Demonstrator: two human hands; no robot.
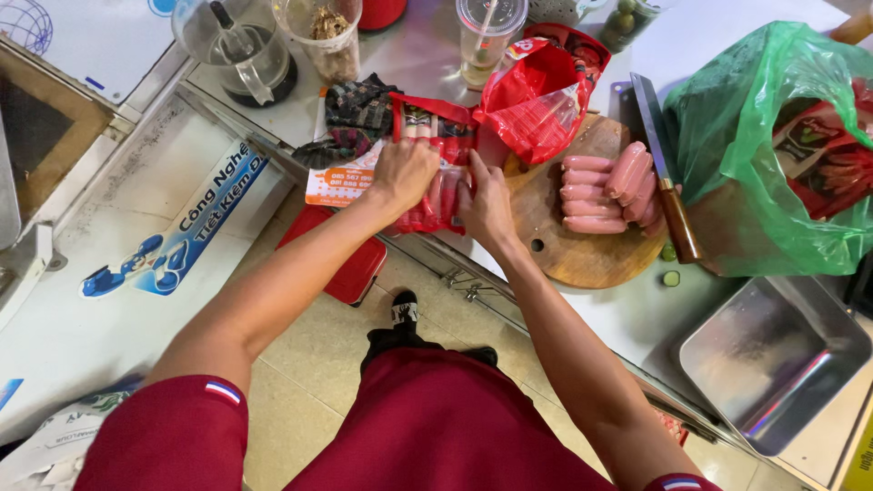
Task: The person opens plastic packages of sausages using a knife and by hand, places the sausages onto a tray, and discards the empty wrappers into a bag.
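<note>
Both my hands grip a red plastic pack of pink sausages (443, 195) at the near edge of the steel counter. My left hand (403, 173) clamps the pack's left side, and my right hand (485, 205) holds its right side, fingers pressed into the wrapper. Just right of the pack lies a round wooden cutting board (582, 255) with several unwrapped pink sausages (607, 189) piled on it. A cleaver (662, 164) with a wooden handle rests along the board's right edge. An empty red wrapper (536, 105) lies crumpled behind the board.
A green plastic bag (759, 155) with more red packs sits at the right. A steel tray (773, 359) stands at the lower right. A blender jug (238, 45), a plastic container (332, 41), a plastic cup (486, 36) and a dark cloth (355, 114) line the back. A red box (350, 264) sits below the counter.
</note>
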